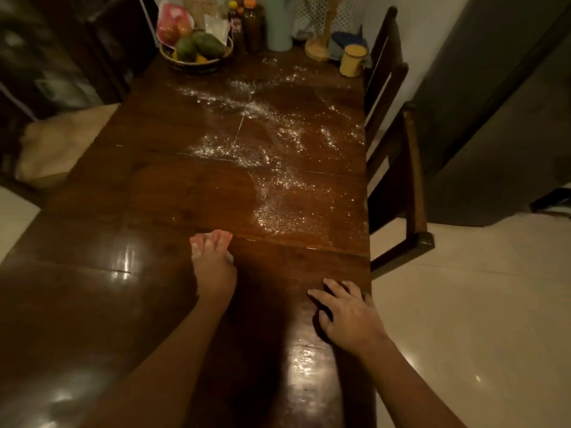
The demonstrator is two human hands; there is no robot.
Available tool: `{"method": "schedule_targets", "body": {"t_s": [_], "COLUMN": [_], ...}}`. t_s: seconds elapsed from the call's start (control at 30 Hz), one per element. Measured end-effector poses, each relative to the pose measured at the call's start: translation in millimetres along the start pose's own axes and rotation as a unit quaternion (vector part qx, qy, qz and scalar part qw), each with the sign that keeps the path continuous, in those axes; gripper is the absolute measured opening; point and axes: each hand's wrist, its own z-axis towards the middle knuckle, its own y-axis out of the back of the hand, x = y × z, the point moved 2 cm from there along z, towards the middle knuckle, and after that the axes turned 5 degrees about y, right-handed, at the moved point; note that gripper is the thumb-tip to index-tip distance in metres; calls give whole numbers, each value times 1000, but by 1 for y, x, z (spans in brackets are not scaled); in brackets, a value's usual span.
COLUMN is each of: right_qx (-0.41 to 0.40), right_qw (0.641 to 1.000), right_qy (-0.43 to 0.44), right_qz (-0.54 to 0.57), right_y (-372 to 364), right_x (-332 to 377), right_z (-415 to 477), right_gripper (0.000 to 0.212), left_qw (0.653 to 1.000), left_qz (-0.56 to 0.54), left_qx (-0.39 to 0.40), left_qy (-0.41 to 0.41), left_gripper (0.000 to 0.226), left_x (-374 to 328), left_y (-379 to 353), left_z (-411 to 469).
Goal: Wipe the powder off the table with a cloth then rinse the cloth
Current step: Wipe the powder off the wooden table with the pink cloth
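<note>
On the table, left hand covers a barely visible cloth; right hand lies open.

Single view only: head-worn wide-angle camera, above near end of table, facing forward and steeply down along its length. Near edge lies close beneath lens; both forearms enter from bottom of frame. Far end, with fruit basket and bottles, sits near top. Chair and pale floor at right, cushion at left. Edges bowed by wide lens.
</note>
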Motion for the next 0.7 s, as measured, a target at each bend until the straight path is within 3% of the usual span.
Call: {"method": "schedule_targets", "body": {"t_s": [0.13, 0.27, 0.37, 0.47, 0.6, 0.7], "right_qx": [-59, -122, -126, -80, -136, -147], "right_qw": [994, 980, 980, 991, 988, 986], "right_qy": [85, 130, 115, 80, 67, 78], "right_qz": [-24, -89, -106, -65, 30, -17], "right_y": [60, 129, 162, 158, 139, 138], "right_x": [-32, -66, -100, -132, -138, -139], "right_z": [-8, -3, 13, 24, 31, 34], "right_gripper": [44, 37, 36, 32, 8, 21], "left_qw": [996, 974, 979, 984, 988, 993], "left_qz": [-29, 38, 16, 51, 76, 65], "left_qx": [24, 129, 176, 152, 126, 98], "left_qy": [-86, -180, -102, -75, -44, -14], "left_gripper": [41, 62, 53, 69, 78, 78], "left_x": [-77, -125, -136, -151, -174, -198], "left_y": [-32, -74, -80, -74, -81, -85], "left_z": [-42, -93, -92, -73, -33, -14]}}
